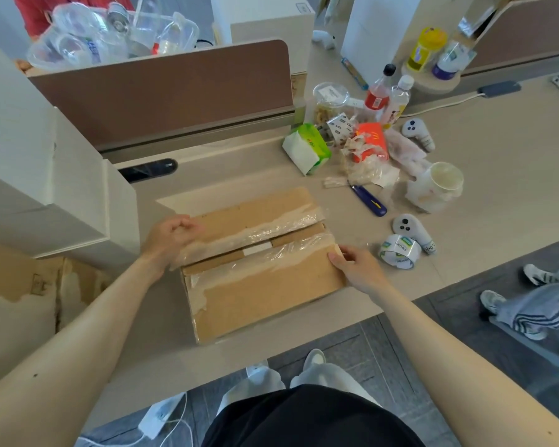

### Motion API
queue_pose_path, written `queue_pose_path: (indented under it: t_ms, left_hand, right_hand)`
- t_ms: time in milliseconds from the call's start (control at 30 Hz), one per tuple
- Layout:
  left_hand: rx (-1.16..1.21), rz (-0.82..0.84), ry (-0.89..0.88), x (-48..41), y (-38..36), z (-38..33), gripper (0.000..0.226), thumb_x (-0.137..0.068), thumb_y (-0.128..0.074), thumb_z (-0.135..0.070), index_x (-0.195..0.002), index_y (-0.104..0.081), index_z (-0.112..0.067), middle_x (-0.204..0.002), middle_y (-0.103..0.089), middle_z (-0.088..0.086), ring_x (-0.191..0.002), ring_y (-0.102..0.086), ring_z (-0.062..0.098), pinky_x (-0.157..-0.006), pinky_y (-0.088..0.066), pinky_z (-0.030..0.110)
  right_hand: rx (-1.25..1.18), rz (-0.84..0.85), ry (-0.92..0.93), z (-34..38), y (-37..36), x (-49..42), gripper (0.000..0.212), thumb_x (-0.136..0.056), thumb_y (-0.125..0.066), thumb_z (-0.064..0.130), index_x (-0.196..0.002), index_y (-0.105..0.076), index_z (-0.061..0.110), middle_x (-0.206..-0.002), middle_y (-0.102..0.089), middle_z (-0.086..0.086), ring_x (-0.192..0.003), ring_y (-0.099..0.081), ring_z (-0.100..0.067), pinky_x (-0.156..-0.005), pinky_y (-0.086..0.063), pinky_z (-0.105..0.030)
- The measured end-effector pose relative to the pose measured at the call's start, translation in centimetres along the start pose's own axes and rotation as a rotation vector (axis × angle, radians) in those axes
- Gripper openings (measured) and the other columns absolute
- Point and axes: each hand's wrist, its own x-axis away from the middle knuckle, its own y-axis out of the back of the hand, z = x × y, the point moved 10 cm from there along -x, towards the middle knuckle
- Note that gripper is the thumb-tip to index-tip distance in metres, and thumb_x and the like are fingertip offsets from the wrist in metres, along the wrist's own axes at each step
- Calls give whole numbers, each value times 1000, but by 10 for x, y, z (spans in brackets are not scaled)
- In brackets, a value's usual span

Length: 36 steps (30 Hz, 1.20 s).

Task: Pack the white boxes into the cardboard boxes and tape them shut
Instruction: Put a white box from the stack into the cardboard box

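Head view | left hand (171,235) and right hand (357,267) pinch crinkled clear tape (265,232) ends | over flat brown cardboard box (271,296) seam

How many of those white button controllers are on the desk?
2. One controller lies far back beside the bottles; the other controller lies nearer, against the tape roll. More could hide under the clutter.
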Motion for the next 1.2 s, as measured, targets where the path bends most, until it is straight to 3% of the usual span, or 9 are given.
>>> queue_pose_path:
  t_ms: [133,300,400,500,633,833,933,1067,1200]
  left_hand:
    - [-341,-29,-111,-1,-11,-8,34,-70,-88,-28,-96,-71,-16,-126,-42,-9,-118,-38,9,-101,-26,25]
    - [-407,-46,-182,-1,-28,-16,39,-66,-90,-26,-97,-68,-16,-124,-37,-3,-120,-38,15,-102,-27,23]
    - [-561,-34,-168,-4,-41,-15,37,-71,-86,-34,-97,-61,-26,-128,-39,0,-129,-37,27,-108,-29,37]
    - [-846,-42,-77,-6,-61,-16,30,-79,-74,-40,-100,-54,-34,-155,-24,2,-145,-16,36,-113,-10,58]
    - [-814,33,-138,4,-134,-39,44,-91,-58,-26,-133,-47,-32,-164,-9,1,-150,-3,28,-113,-8,57]
    - [-816,-57,-96,18,-214,-45,54,-100,-36,-49,-151,-20,-47,-165,6,-12,-151,13,24,-118,9,56]
    - [-865,-178,-103,22,-217,-43,54,-99,-26,-56,-151,-18,-48,-165,3,-13,-151,9,22,-119,9,54]
    - [-935,-246,-111,24,-217,-42,58,-95,-16,-61,-151,-19,-47,-165,-3,-13,-152,2,21,-120,3,54]
    - [-938,-288,-107,25,-215,-43,60,-94,-15,-63,-152,-21,-46,-164,-5,-13,-152,1,19,-120,3,52]
  right_hand:
    - [6,-4,-8,-5,5,-2,32,-95,-60,40,-121,-67,22,-110,-69,6,-101,-61,-10,-78,-46,-26]
    - [33,14,11,-9,15,-8,26,-94,-62,38,-115,-69,24,-107,-70,7,-98,-62,-9,-78,-46,-23]
    - [90,70,26,-12,21,-16,25,-92,-63,43,-111,-68,28,-104,-69,9,-98,-62,-8,-81,-46,-27]
    - [115,141,32,-15,25,-27,25,-87,-68,46,-105,-70,29,-96,-71,11,-93,-65,-8,-80,-52,-29]
    - [206,123,68,-13,60,-49,21,-88,-67,48,-100,-68,31,-95,-68,15,-90,-61,-2,-69,-44,-18]
    - [348,-53,-10,-49,148,-107,16,-90,-60,28,-97,-73,22,-85,-68,3,-81,-60,-16,-68,-43,-28]
    - [463,21,-59,-75,154,-131,20,-88,-59,28,-92,-73,14,-89,-70,-6,-84,-63,-25,-71,-48,-35]
    - [469,186,-124,-97,142,-142,39,-86,-63,39,-65,-63,6,-64,-61,-8,-68,-61,-26,-57,-43,-32]
    - [330,321,-319,-123,130,-142,35,-81,-71,44,-86,-62,11,-85,-68,-9,-83,-65,-24,-66,-49,-30]
